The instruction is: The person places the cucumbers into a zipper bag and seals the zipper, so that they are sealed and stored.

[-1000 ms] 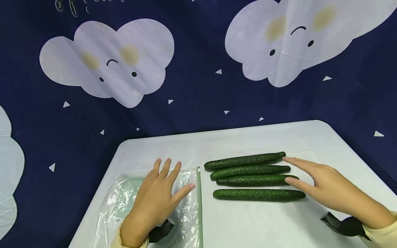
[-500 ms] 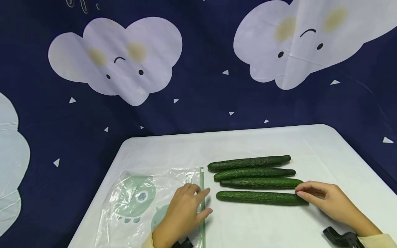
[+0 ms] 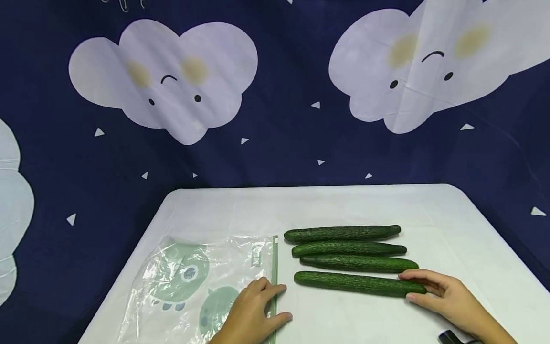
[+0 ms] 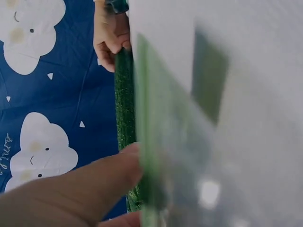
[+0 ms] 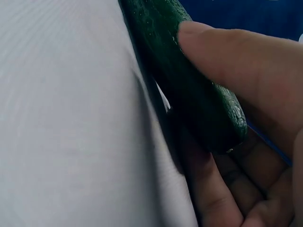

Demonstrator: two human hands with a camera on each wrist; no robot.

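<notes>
My right hand (image 3: 451, 298) pinches the right end of the nearest cucumber (image 3: 354, 283), thumb on one side and fingers on the other. In the right wrist view the thumb (image 5: 227, 52) lies along the cucumber's (image 5: 175, 71) skin, close over the white surface. My left hand (image 3: 251, 313) is at the green zip edge (image 3: 275, 260) of a clear zip-top bag (image 3: 232, 258) printed with green cartoon creatures. Its thumb and forefinger are spread apart past that edge. The left wrist view shows a fingertip (image 4: 130, 163) right at the green strip.
Several more cucumbers lie side by side behind the held one, among them the farthest cucumber (image 3: 343, 233). The bag lies flat on the left of the white table (image 3: 240, 205). Behind the table's far edge hangs a dark blue cloth (image 3: 283, 119) with clouds.
Both hands have come down toward me. The right hand has moved from above the cucumbers to grip the nearest one's end. The left hand has shifted right to the bag's zip edge.
</notes>
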